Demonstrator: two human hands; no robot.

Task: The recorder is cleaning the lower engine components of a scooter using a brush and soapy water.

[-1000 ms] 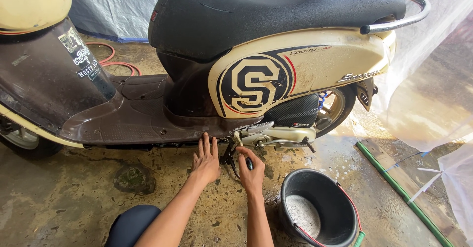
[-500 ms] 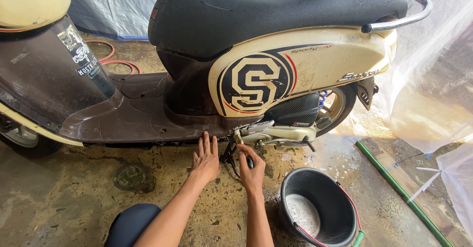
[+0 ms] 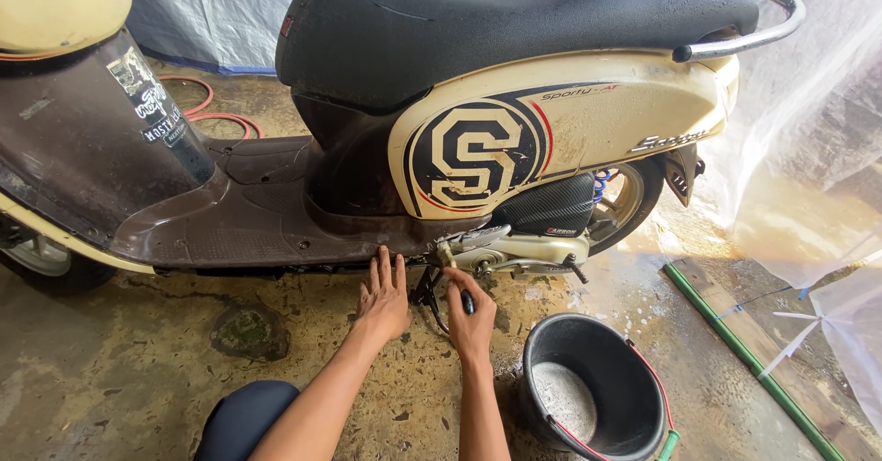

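A cream and brown scooter (image 3: 514, 148) with a black seat stands across the view on wet concrete. My left hand (image 3: 382, 297) is stretched out flat, fingers apart, its tips touching the lower edge of the brown floorboard. My right hand (image 3: 470, 314) is closed around a small dark-handled brush (image 3: 452, 273), whose pale head points up at the engine casing (image 3: 514, 248) beside the black stand (image 3: 426, 286).
A black bucket (image 3: 634, 397) holding pale soapy water stands at my right on the floor. A green hose (image 3: 735, 341) runs along a wooden plank at the right. A red hose (image 3: 216, 112) coils behind the scooter. Clear plastic sheeting hangs at the right. My dark knee (image 3: 243, 420) is at the bottom.
My hands have stayed at the scooter's underside; the right hand with the brush has shifted slightly against the engine casing. The view is otherwise the same.
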